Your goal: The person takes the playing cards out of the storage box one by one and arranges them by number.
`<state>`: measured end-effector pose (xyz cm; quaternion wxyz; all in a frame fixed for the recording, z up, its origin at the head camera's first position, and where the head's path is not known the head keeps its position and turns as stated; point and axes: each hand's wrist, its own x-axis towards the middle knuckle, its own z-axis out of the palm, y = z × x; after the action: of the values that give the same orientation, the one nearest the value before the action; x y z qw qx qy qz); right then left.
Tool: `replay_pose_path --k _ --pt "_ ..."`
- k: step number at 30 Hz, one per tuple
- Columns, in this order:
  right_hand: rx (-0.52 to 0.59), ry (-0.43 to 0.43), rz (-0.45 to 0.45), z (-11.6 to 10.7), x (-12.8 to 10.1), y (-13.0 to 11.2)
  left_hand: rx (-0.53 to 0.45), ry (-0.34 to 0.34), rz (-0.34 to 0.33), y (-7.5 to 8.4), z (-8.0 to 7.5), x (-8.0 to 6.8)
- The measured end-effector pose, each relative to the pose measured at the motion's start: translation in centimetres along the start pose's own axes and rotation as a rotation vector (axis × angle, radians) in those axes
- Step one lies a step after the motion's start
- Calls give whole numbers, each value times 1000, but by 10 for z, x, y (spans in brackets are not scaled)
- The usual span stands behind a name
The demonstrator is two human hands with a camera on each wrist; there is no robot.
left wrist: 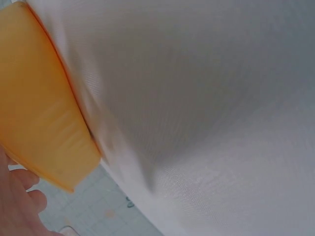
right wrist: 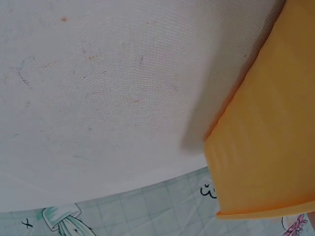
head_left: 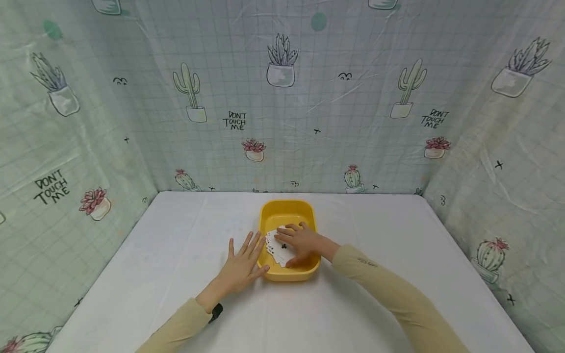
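A yellow plastic tub [head_left: 286,210] with rounded corners stands on the white table. Inside it lie several playing cards [head_left: 278,252], fanned out and face up, with black club marks showing. My right hand [head_left: 304,243] reaches in over the right wall and lies on the cards, fingers extended across them and thumb near their lower edge; it covers part of them. At the left rim is my left hand [head_left: 238,271], its fingers spread and their tips right at the edge. Both wrist views show the outer side of the tub [left wrist: 44,108].
The white table [head_left: 194,230] spreads out around the tub. Behind it and on both sides hangs a pale green cloth [head_left: 318,157] printed with cacti and lettering. A black strap [head_left: 215,312] shows at my left wrist.
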<state>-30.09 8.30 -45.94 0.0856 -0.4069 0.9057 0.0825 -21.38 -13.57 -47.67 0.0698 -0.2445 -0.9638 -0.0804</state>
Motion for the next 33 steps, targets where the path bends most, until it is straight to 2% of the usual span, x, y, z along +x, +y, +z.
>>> replay_pose_path --k 10,18,28,33 --pt "19 -17 18 2 4 -1 -2 7 0 0 1 -2" --pt "31 12 30 1 7 -2 3 10 3 -1 1 -2" --pt "82 38 5 -1 5 1 -9 29 5 -1 2 -1" --pt "66 36 -19 -1 3 4 -11 22 7 0 1 0"
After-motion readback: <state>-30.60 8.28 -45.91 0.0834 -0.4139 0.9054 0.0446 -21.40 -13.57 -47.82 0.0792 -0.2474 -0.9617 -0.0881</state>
